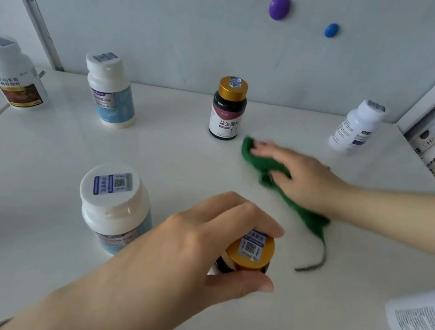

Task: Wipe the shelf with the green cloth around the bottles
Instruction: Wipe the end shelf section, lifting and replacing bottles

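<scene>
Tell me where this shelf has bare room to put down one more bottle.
The widest bare patch of shelf lies mid-left, between the blue-labelled bottle, the rear gold-capped bottle and the white-lidded jar. Crowded: front centre, where the left hand grips the front gold-capped bottle beside that jar, and right of it, where the right hand presses the green cloth.

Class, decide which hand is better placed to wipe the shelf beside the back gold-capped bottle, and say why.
Right. The right hand presses the green cloth on the shelf just beside the back gold-capped bottle; the left hand grips the near gold-capped bottle.
</scene>
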`<state>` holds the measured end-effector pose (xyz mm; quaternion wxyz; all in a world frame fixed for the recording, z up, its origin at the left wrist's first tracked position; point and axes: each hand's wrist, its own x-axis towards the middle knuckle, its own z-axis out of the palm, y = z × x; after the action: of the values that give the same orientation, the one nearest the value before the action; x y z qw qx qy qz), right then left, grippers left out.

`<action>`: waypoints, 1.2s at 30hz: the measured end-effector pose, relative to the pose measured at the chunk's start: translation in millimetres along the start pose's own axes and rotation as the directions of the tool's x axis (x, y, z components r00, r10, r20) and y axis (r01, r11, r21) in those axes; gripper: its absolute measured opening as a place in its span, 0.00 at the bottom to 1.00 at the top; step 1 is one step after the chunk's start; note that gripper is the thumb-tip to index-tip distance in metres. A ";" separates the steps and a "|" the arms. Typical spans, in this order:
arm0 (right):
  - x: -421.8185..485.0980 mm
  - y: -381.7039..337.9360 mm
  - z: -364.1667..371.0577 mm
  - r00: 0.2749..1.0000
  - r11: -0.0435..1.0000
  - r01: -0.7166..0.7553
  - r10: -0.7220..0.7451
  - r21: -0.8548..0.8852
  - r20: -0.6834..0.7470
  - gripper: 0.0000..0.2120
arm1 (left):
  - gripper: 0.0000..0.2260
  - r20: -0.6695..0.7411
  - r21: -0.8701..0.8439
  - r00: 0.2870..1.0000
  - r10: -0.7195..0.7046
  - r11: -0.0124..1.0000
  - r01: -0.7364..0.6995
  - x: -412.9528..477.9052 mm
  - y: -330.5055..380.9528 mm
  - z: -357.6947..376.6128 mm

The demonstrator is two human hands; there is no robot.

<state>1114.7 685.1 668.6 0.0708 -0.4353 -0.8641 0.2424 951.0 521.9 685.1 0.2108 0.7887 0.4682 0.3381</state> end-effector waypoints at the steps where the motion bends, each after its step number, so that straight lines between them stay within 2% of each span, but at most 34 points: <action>1: 12.8 -2.0 -3.9 0.997 0.997 -0.067 0.066 -0.030 -0.032 0.25 | 0.15 -0.004 0.017 1.000 0.004 1.000 -0.004 -0.5 0.6 0.0; 3: 33.4 -6.4 -7.3 0.987 0.984 -0.156 0.152 -0.084 -0.055 0.24 | 0.15 -0.014 0.050 1.000 -0.001 0.999 0.002 -1.3 1.5 -0.3; 5: 42.0 -9.3 -6.1 0.984 0.977 -0.175 0.171 -0.122 -0.040 0.23 | 0.16 -0.023 0.071 1.000 -0.018 0.997 0.020 -0.3 2.3 -0.1; 14: 18.3 -23.6 13.5 0.984 0.984 -0.163 0.167 -0.068 0.064 0.28 | 0.21 -0.041 0.048 0.993 -0.113 0.992 0.115 2.7 7.4 -2.6; 17: 2.6 -37.4 25.8 0.987 0.987 -0.136 0.143 -0.088 0.069 0.27 | 0.17 -0.054 0.042 0.986 -0.157 0.986 0.159 2.7 11.8 -5.1; 19: -7.7 -46.8 31.4 0.988 0.987 -0.138 0.143 -0.086 0.052 0.24 | 0.17 -0.068 0.053 0.986 -0.154 0.986 0.158 2.7 14.1 -8.2; 22: -25.1 -61.0 36.4 0.978 0.976 -0.207 0.209 -0.074 0.024 0.14 | 0.16 -0.083 0.072 0.985 -0.154 0.984 0.160 2.6 15.3 -12.4; 24: -36.6 -65.1 41.3 0.976 0.973 -0.218 0.216 -0.071 -0.027 0.13 | 0.16 -0.092 0.101 0.983 -0.160 0.980 0.169 1.4 15.4 -12.3; 29: -55.2 -61.5 47.4 0.973 0.973 -0.228 0.229 0.024 -0.031 0.23 | 0.15 -0.123 0.142 0.974 -0.189 0.968 0.206 -3.4 18.6 -9.4; 36: -72.3 -62.8 47.8 0.983 0.984 -0.137 0.150 0.115 -0.107 0.27 | 0.15 -0.247 0.178 0.940 -0.235 0.943 0.282 -1.8 36.6 -11.1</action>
<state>1097.8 579.5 663.5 0.1261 -0.5054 -0.8107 0.2671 964.1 503.2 715.8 0.1152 0.6950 0.6221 0.3417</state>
